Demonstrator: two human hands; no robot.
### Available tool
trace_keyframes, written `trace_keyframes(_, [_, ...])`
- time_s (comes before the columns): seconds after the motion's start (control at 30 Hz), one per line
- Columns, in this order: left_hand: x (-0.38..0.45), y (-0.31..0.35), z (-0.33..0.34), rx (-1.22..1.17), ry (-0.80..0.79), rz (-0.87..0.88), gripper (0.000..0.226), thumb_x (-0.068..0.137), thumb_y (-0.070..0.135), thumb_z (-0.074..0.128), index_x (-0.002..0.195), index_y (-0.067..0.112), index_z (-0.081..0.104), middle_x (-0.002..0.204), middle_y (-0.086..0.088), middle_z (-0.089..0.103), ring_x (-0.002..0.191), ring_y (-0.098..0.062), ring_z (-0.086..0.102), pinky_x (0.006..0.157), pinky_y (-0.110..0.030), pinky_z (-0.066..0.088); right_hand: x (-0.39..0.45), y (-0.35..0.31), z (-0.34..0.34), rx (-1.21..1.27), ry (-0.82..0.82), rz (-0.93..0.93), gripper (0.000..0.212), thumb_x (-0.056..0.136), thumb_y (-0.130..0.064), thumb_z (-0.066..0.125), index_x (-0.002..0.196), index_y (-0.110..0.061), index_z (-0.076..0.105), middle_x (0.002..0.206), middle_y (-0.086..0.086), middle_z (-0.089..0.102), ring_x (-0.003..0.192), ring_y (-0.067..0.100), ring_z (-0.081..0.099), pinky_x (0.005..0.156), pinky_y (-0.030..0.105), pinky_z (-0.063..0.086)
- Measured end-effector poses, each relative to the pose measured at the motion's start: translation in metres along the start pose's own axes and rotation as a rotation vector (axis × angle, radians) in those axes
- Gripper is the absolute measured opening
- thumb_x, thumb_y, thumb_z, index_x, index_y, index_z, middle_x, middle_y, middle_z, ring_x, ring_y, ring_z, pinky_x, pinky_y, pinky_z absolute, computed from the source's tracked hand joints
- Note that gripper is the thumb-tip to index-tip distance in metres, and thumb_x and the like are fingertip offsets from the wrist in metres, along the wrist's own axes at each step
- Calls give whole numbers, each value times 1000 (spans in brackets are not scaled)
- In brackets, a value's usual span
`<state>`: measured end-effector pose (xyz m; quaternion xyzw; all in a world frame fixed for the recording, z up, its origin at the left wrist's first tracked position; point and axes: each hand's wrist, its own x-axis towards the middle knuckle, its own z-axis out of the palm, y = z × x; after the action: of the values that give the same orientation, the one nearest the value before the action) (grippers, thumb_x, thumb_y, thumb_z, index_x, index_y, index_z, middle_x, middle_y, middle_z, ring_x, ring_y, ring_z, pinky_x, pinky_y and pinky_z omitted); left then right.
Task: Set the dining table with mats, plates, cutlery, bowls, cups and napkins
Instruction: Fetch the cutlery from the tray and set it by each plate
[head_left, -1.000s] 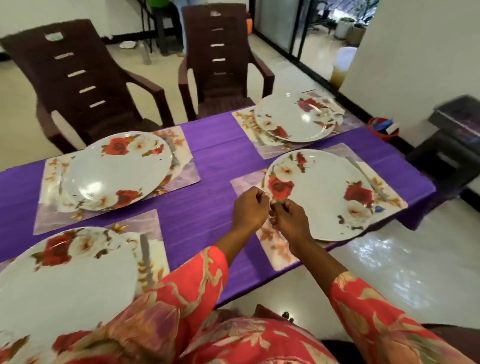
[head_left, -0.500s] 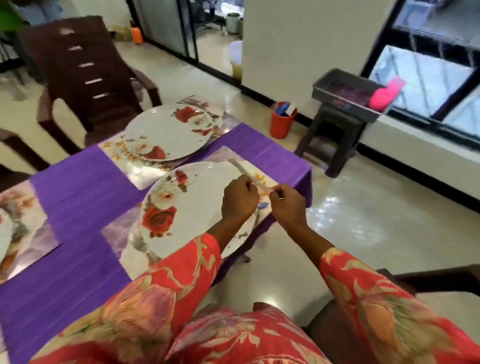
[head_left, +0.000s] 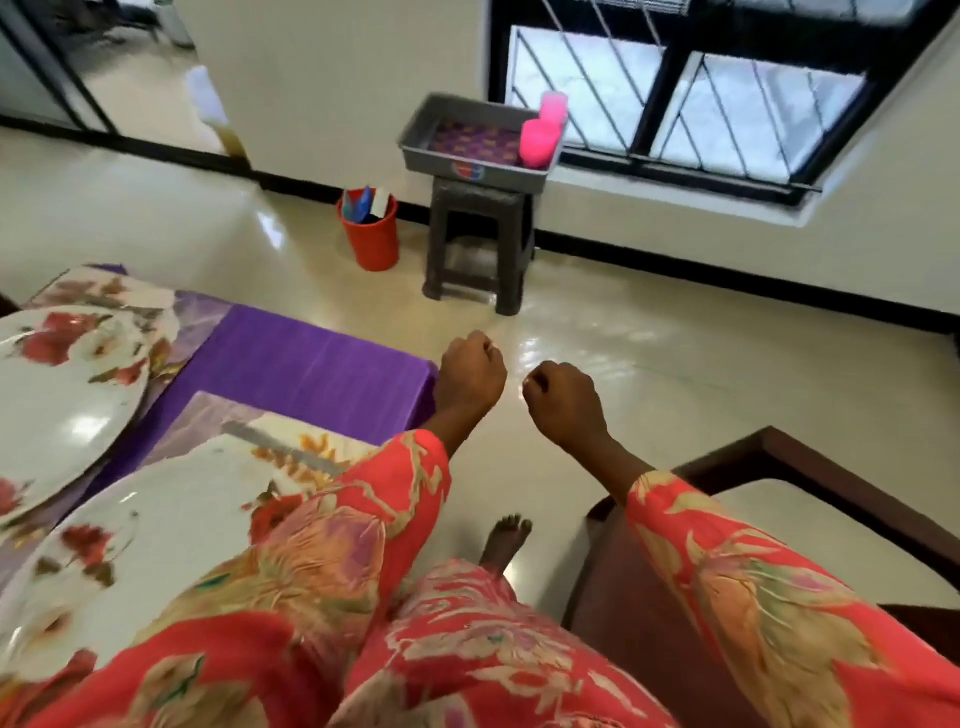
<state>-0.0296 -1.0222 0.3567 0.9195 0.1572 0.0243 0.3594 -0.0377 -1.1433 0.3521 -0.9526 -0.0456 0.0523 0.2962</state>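
Both the left hand (head_left: 470, 376) and right hand (head_left: 563, 400) hang clenched over the floor, grasping nothing visible. At eight o'clock from them, a plate (head_left: 156, 530) sits on its mat (head_left: 228, 421); another plate (head_left: 57, 395) lies at nine.

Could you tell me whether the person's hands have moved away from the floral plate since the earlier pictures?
Yes. The left hand and right hand were at the near plate; now both are past the purple table corner, over the floor.
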Motion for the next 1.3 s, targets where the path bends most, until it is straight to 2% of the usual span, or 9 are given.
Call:
trace_keyframes(0.3, [147,56,69,94,-152,74,26,98,18,38,98,-1,56,102,-21,58,94,-34,54,74,-34,38,134,68,-43,-75,-39,158,24,94,-23,47,95,-7,65,99,12,62,93,29,58,66,27,34])
trace_keyframes(0.5, [229,85,103,51,-169,35,27,98,20,38,100,0,57,104,-20,59,96,-34,54,78,-37,42,217,95,-54,-108,-74,229,25,94,-22,45,100,-6,64,104,13,62,97,31,57,67,28,37])
trace_keyframes(0.7, [279,97,114,22,-158,-9,32,99,24,39,99,0,59,104,-22,58,94,-33,53,71,-31,34,284,103,-60,-93,-102,244,25,92,-21,46,100,-5,64,105,14,62,98,32,56,73,32,42])
trace_keyframes(0.77, [294,101,115,17,-162,-26,28,98,24,43,99,1,59,105,-20,57,92,-32,54,71,-30,36,304,105,-61,-78,-107,237,25,91,-18,46,97,-3,64,103,15,63,97,33,57,73,33,44])
trace_keyframes(0.93, [339,118,125,99,-211,-14,24,96,23,47,100,3,61,114,-18,55,98,-30,55,81,-34,44,362,112,-61,-96,-163,197,23,90,-16,46,96,-3,64,103,16,65,97,33,58,72,31,44])
trace_keyframes(1.07, [391,133,133,167,-278,-18,23,95,22,49,105,6,62,125,-15,47,108,-28,52,94,-35,43,425,115,-61,-176,-310,173,23,89,-16,46,98,-3,63,108,16,64,102,32,57,73,30,43])
trace_keyframes(1.17, [440,143,133,211,-315,-28,21,94,23,49,99,7,63,119,-14,49,108,-27,50,93,-35,41,479,113,-62,-171,-374,170,23,88,-17,46,98,-3,62,110,16,63,102,32,57,69,28,39])
trace_keyframes(1.3, [503,152,131,191,-290,-50,19,92,22,48,75,14,52,104,-17,56,92,-26,53,83,-37,47,543,97,-65,-151,-376,109,23,86,-14,48,97,-1,63,108,19,64,100,35,58,67,27,36])
